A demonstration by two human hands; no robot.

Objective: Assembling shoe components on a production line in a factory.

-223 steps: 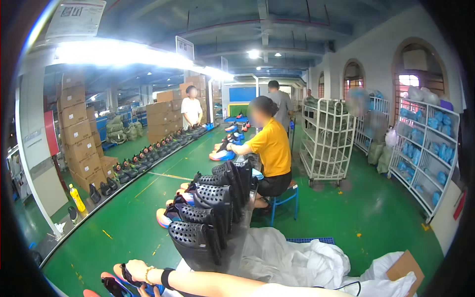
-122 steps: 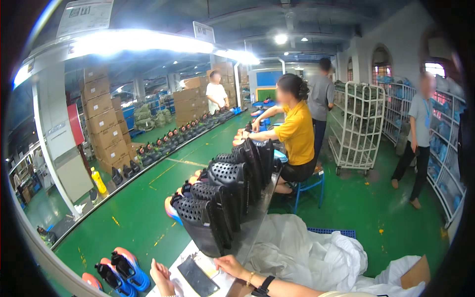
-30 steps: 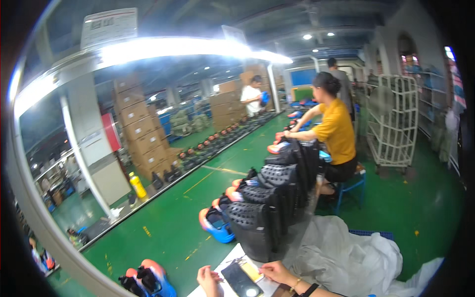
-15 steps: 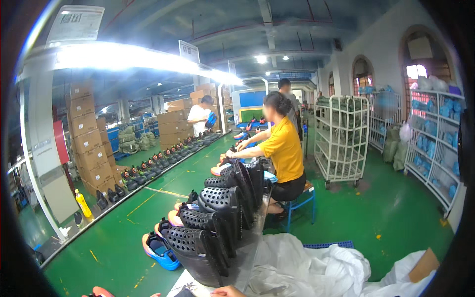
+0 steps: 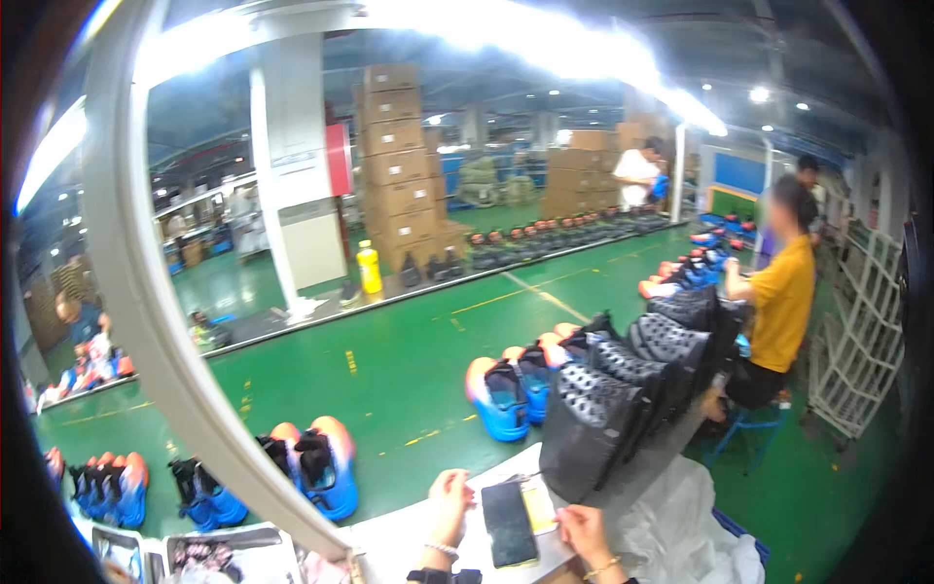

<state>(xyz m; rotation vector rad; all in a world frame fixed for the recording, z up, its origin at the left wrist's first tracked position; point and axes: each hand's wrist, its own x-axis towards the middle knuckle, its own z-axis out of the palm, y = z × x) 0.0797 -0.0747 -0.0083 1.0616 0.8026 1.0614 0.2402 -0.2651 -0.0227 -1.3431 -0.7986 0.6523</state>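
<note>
My left hand (image 5: 449, 511) is raised at the near edge over a white work surface (image 5: 399, 535), its fingers loosely bent and apart with nothing seen in them. A dark flat phone-like slab (image 5: 508, 526) lies between my hands. A yellowish piece of card (image 5: 538, 508) sits beside it. My right hand (image 5: 584, 533) is closed near that card, fingers drawn together; what they hold, if anything, is too small to make out. Just beyond stand several tall black perforated moulded pieces (image 5: 592, 428) in a row. Blue and orange shoes (image 5: 501, 399) rest on the green bench to their left.
A white post (image 5: 185, 331) slants across the left. White trays (image 5: 233, 555) with small items stand at its foot. More shoes (image 5: 331, 467) line the green bench (image 5: 389, 380). White sheeting (image 5: 671, 526) lies at right. A person in yellow (image 5: 783, 302) sits at the bench.
My view has swung left and down. Both hands, the dark slab and the card now show fully, where only fingertips showed at the lower edge before.
</note>
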